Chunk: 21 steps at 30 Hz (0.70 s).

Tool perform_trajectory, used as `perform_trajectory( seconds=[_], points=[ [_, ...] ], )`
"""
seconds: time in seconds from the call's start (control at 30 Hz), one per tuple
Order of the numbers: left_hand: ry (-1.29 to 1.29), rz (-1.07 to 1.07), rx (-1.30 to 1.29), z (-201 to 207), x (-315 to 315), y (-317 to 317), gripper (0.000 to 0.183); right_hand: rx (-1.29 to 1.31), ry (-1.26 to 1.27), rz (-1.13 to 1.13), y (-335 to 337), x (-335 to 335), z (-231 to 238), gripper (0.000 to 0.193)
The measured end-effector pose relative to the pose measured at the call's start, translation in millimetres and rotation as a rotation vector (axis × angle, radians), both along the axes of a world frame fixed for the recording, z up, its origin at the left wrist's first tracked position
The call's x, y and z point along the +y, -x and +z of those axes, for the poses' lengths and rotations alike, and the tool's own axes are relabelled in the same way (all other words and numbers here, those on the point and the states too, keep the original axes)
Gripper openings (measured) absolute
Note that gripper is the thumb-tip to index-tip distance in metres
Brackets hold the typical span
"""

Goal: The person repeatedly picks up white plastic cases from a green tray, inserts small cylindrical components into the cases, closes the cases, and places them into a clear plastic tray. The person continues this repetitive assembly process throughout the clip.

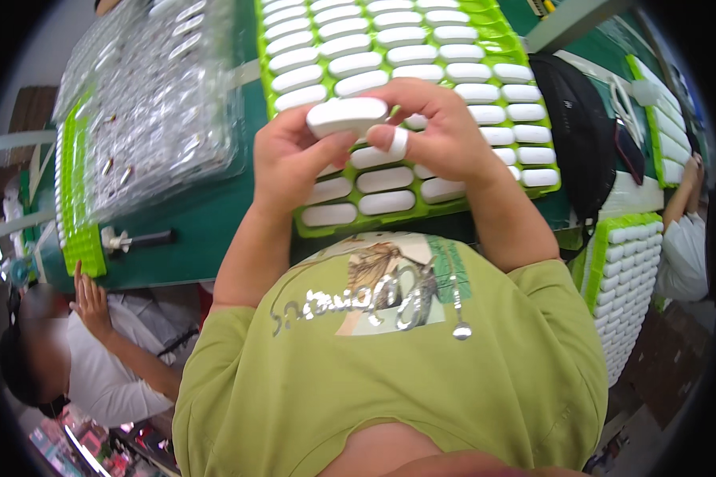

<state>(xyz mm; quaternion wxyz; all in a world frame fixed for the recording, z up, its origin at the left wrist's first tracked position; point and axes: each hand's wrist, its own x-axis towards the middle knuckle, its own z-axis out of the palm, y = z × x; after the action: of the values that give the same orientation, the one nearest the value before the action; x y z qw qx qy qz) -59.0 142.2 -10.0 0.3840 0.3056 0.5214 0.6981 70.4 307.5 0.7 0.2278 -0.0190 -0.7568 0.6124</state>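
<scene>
Two hands meet above a green tray (525,60) and share one white oval case (347,115). The left hand (288,163) grips the case from the near side, its thumb pressed against the lower edge and its other fingers curled behind. The right hand (445,131) closes over the far end, fingers bent and pinching the case from above, with a white band (398,143) around one fingertip. The case sits level in the air, just over the near rows of the tray, not touching them.

The tray lies on a green worktop (207,222) and is filled with many matching white oval cases (386,179) set in neat rows, each in its own slot. To the left, a stack of clear plastic trays (155,103) rests on the worktop, partly over another green tray (79,199). A small white and black tool (139,238) lies near the worktop's front edge. A black bag (581,135) sits to the right of the main tray. More green trays of white cases (624,278) stand lower right.

Another person's hand (91,302) touches the worktop edge at the left, and a second person's arm (684,199) shows at the far right.
</scene>
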Motion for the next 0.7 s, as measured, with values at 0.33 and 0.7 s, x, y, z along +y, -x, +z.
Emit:
perform_trajectory(
  seconds=[0.33,0.7],
  points=[
    [-0.025,-0.036,0.07,-12,-6,-3,0.027,-0.144,-0.323,-0.03,-10,-8,23,0.026],
    [0.051,-0.026,0.268,-8,-5,-14,0.027,-0.345,-0.711,-0.583,-52,104,56,0.031]
  ],
)
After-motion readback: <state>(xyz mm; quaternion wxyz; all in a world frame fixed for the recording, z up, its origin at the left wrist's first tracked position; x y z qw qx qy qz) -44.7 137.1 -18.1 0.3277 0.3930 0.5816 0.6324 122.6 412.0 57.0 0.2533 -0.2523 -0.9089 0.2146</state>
